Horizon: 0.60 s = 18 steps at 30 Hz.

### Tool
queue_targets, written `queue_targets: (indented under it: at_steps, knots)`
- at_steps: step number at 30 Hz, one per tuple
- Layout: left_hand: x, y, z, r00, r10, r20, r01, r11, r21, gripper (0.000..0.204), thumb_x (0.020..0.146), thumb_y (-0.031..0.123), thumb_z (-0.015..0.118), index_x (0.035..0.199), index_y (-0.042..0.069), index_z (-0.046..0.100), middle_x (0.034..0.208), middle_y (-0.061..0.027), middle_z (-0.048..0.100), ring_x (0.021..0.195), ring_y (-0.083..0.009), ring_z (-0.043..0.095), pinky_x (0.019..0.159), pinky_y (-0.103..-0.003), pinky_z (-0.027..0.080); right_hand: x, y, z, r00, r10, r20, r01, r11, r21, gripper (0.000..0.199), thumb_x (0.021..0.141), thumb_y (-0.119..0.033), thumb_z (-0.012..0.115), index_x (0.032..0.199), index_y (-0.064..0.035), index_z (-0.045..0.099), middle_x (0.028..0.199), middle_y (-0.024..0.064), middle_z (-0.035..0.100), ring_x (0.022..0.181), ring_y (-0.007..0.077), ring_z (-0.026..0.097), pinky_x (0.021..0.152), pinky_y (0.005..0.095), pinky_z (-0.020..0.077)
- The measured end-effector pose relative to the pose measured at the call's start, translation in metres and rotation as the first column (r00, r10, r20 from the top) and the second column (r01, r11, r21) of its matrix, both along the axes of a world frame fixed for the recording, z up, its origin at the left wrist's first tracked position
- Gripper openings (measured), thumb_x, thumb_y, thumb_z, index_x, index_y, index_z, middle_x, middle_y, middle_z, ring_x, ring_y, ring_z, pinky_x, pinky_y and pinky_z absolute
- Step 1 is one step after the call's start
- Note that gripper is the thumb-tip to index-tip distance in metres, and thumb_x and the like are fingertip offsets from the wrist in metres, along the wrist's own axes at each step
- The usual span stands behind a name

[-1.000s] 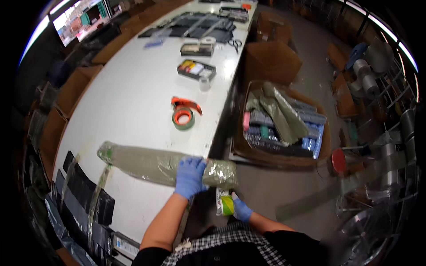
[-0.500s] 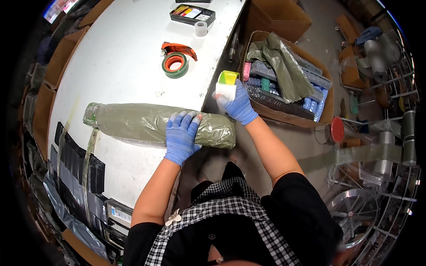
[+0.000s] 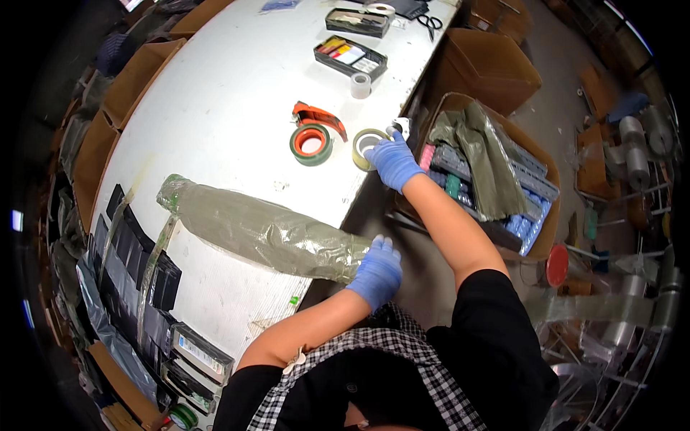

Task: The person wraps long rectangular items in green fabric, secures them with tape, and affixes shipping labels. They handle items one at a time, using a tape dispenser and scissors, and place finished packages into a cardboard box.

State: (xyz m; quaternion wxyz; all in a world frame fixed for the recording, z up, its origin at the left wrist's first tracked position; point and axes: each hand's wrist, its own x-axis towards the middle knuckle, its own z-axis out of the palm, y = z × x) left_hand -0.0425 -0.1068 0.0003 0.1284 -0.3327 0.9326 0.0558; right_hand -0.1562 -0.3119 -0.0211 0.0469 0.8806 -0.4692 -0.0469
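Observation:
A long bundle wrapped in olive-green plastic film (image 3: 262, 230) lies across the white table, its near right end jutting past the edge. My left hand (image 3: 376, 274), in a blue glove, is closed round that end, fingers together. Farther off, my gloved right hand (image 3: 395, 164) grips a roll of pale yellowish tape (image 3: 361, 159) at the table's right edge, some fingertips inside its ring. Just beyond those fingers shows a small white piece (image 3: 399, 128); whether it belongs to the roll I cannot tell. Left of it lie a green tape roll with an orange core (image 3: 320, 156) and an orange tape dispenser (image 3: 316, 115).
Flat black pieces (image 3: 136, 251) and boxed packs (image 3: 201, 352) line the table's left side. Farther back are a clear tape roll (image 3: 361, 85), black trays (image 3: 374, 63) and scissors (image 3: 430, 24). A packed carton (image 3: 550, 248) stands right of the table.
My right hand has brought the tape roll from the air over to the table's edge. My left hand has slid from the bundle's middle to its right end. The view has shifted.

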Motion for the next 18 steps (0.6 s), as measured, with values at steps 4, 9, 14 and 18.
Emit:
queue_targets:
  at_steps: [4,9,14,18]
  knots:
    - [0.013,0.005,0.001,0.977,0.061,-0.202,-0.060,0.998,0.014,0.025,0.079,0.032,0.066,0.091,0.012,0.075,0.116,-0.0080,0.064,0.125,-0.0295,0.047,0.109,-0.047,0.031,-0.001,-0.066,-0.009,1.000,-0.012,-0.011,0.011,0.997,-0.075,0.019,0.083,-0.009,0.055,0.095,-0.0158,0.068,0.095,0.0069,0.070,0.100,0.0221,0.064,0.110,0.0472,0.0284]
    - [0.058,0.036,-0.008,0.776,0.112,-0.621,-0.275,0.946,-0.173,0.046,0.070,0.034,0.075,0.113,0.020,0.066,0.118,-0.0071,0.054,0.116,-0.0265,0.049,0.100,-0.047,0.037,0.014,-0.035,0.010,0.811,-0.119,0.573,0.157,0.987,-0.017,0.037,0.078,-0.027,0.070,0.106,-0.0053,0.060,0.107,0.0172,0.059,0.099,0.0353,0.057,0.087,0.0445,0.0448]
    - [0.088,0.087,-0.022,0.187,0.482,-0.856,-0.772,0.611,0.176,0.101,0.052,0.047,0.087,0.135,0.011,0.042,0.124,-0.0163,0.043,0.110,-0.0326,0.044,0.092,-0.047,0.040,0.005,0.149,-0.035,0.678,-0.639,0.363,-0.331,0.175,0.927,0.053,0.089,-0.045,0.063,0.121,-0.0025,0.056,0.113,0.0090,0.061,0.100,0.0233,0.059,0.082,0.0366,0.0500]
    - [0.118,0.105,0.010,-0.485,0.859,-0.163,-0.277,0.025,0.961,0.079,0.077,0.037,0.077,0.134,-0.003,0.040,0.124,-0.0174,0.051,0.115,-0.0268,0.050,0.098,-0.039,0.043,0.027,0.228,-0.043,0.351,-0.935,-0.044,-0.573,-0.252,0.780,0.058,0.090,-0.044,0.063,0.131,-0.0051,0.051,0.116,0.0083,0.062,0.103,0.0188,0.061,0.082,0.0321,0.0549]
